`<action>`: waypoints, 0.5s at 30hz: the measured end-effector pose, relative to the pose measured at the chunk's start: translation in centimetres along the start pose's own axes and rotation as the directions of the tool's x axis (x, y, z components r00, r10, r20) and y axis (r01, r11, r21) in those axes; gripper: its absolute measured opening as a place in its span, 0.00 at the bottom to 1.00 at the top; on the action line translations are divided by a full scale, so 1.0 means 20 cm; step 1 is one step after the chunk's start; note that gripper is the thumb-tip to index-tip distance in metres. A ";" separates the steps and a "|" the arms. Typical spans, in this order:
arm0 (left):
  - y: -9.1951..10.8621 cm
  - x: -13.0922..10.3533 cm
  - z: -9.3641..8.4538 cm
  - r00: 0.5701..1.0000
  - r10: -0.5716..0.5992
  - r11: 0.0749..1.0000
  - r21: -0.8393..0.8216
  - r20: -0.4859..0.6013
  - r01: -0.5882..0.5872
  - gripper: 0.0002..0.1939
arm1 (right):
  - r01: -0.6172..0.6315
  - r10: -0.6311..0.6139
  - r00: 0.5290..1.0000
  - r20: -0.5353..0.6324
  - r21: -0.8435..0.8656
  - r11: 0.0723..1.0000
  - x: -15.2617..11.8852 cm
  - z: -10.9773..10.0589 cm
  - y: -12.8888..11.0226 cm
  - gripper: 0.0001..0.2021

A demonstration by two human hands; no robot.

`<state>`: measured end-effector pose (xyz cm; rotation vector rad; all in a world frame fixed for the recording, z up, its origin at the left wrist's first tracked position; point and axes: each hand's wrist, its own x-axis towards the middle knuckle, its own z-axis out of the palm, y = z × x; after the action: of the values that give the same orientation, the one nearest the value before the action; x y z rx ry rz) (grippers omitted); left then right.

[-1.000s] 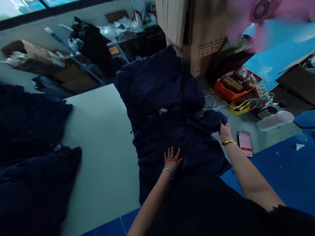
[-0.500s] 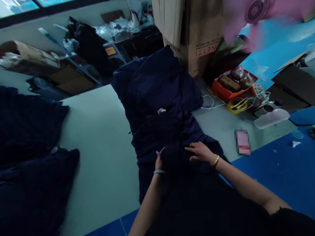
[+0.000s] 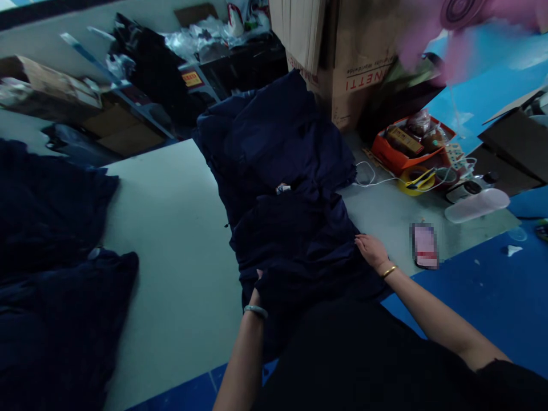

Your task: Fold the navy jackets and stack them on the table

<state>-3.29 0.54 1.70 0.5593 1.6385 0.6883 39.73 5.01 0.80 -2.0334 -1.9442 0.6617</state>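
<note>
A dark navy garment [image 3: 295, 257] lies across the table in front of me, with a small white label [image 3: 282, 189] near its upper middle. At its left edge my left hand [image 3: 257, 294] is closed on the cloth, a fold covering most of the fingers. My right hand [image 3: 371, 251] pinches the opposite edge, its fingers pressed together. Beyond, more folded navy cloth [image 3: 269, 131] is piled up; where one piece ends and another begins is hard to make out.
Another heap of navy clothes [image 3: 55, 274] covers the left of the pale table [image 3: 180, 240]. At right are a phone [image 3: 425, 245], a white bottle [image 3: 477, 206], yellow tape [image 3: 416, 181] and an orange box [image 3: 402, 157]. Cardboard boxes [image 3: 359, 57] and a spinning pink fan [image 3: 462, 14] stand behind.
My hands have moved apart: the left toward the left edge of the garment, the right outward to its right edge. My right fingers, spread before, have closed on the cloth.
</note>
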 end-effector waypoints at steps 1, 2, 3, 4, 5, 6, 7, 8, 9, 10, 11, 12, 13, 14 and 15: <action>0.01 0.01 -0.02 0.999 -0.039 0.999 -0.017 0.014 0.040 0.34 | -0.028 0.028 1.000 -0.002 -0.016 0.999 0.02 -0.02 0.00 0.19; 0.02 0.02 -0.03 0.996 -0.084 0.996 -0.034 0.029 0.085 0.40 | -0.031 0.030 0.999 -0.012 -0.024 0.999 0.05 -0.04 -0.01 0.19; 0.02 0.02 -0.05 0.991 -0.128 0.990 -0.047 0.046 0.130 0.46 | -0.007 0.006 1.000 -0.030 -0.022 1.000 0.10 -0.06 -0.03 0.17; 0.03 0.02 -0.06 0.985 -0.164 0.985 -0.051 0.055 0.167 0.51 | 0.034 -0.035 0.998 -0.050 -0.013 0.999 0.15 -0.07 -0.05 0.16; 0.02 0.01 -0.08 0.981 -0.187 0.981 -0.044 0.056 0.189 0.54 | 0.083 -0.082 0.994 -0.071 0.003 0.997 0.22 -0.08 -0.08 0.15; 0.02 0.00 -0.08 0.979 -0.198 0.979 -0.028 0.056 0.200 0.57 | 0.136 -0.134 0.988 -0.078 0.022 0.990 0.29 -0.09 -0.12 0.15; 0.02 -0.02 -0.09 0.978 -0.203 0.979 -0.011 0.057 0.204 0.58 | 0.190 -0.187 0.980 -0.064 0.041 0.981 0.36 -0.10 -0.15 0.17; 0.01 -0.03 -0.09 0.977 -0.205 0.979 0.000 0.061 0.205 0.58 | 0.241 -0.239 0.971 -0.029 0.058 0.969 0.43 -0.11 -0.19 0.20; 0.00 -0.05 -0.10 0.976 -0.207 0.978 0.003 0.068 0.207 0.59 | 0.283 -0.285 0.958 0.019 0.069 0.957 0.50 -0.11 -0.22 0.22; -0.01 -0.07 -0.10 0.975 -0.209 0.978 0.001 0.077 0.209 0.58 | 0.316 -0.322 0.944 0.074 0.073 0.946 0.56 -0.11 -0.25 0.24; -0.03 -0.09 -0.10 0.974 -0.208 0.978 -0.004 0.088 0.209 0.57 | 0.331 -0.337 0.932 0.130 0.063 0.941 0.62 -0.12 -0.28 0.24; -0.04 -0.10 -0.09 0.976 -0.195 0.980 -0.009 0.094 0.197 0.55 | 0.328 -0.329 0.927 0.178 0.040 0.944 0.67 -0.12 -0.29 0.23; -0.06 -0.12 -0.09 0.981 -0.168 0.985 -0.011 0.093 0.170 0.52 | 0.308 -0.303 0.930 0.209 0.007 0.951 0.71 -0.13 -0.30 0.21; -0.08 -0.13 -0.09 0.987 -0.133 0.991 -0.011 0.086 0.134 0.47 | 0.282 -0.270 0.936 0.227 -0.024 0.959 0.75 -0.14 -0.30 0.18; -0.09 -0.14 -0.08 0.992 -0.099 0.995 -0.011 0.075 0.101 0.41 | 0.257 -0.239 0.943 0.231 -0.048 0.965 0.78 -0.15 -0.29 0.16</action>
<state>-4.46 -2.86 2.50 0.4834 1.5792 0.5983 36.16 21.28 3.94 -1.7749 -2.3389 0.7933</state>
